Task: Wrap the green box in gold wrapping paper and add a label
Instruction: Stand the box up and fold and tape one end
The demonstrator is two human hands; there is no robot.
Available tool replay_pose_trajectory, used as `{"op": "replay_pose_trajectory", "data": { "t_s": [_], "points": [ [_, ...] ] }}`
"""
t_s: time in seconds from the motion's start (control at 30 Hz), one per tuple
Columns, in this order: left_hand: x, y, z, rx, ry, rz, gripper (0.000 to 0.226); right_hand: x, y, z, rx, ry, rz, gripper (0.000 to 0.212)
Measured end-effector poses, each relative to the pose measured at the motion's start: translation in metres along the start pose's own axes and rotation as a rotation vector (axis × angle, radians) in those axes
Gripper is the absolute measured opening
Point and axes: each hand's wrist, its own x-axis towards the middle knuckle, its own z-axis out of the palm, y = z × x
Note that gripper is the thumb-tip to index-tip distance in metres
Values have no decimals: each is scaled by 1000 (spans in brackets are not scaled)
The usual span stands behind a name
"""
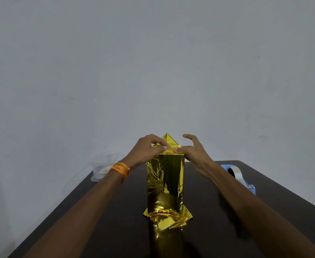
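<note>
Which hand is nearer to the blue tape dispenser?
Right. The right hand presses the wrapped box on the side facing the tape dispenser; the left hand pinches its other side.

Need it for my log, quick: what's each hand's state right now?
Left hand: pinching the gold paper at the top.
Right hand: open, thumb pressing the paper.
</note>
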Motion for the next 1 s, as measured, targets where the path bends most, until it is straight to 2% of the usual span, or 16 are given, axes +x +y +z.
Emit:
{"op": "replay_pose_trajectory", "data": {
  "t_s": [0.1,0.33,0.47,0.77,0.87,0.93,1.0],
  "points": [
    [5,-4,3,33,4,-37,8,-1,0,-3,21,-6,7,75],
    [3,-2,-2,-106,-55,-206,21,1,-7,-7,87,-67,57,78],
    [5,-3,-1,-227,-38,-317,8,-1,-12,-5,67,-104,71,74],
    [5,-11,0,-347,-86,-355,20,0,-17,-8,68,-113,91,75],
    [3,-14,1,-377,-71,-384,19,-2,-20,-4,-40,-70,12,74],
    [2,-16,2,-400,-74,-377,19,-3,-23,-3,-117,40,-92,60],
    [1,-18,3,-416,-80,-352,19,-4,-29,-8,-100,152,-158,36]
  ]
}}
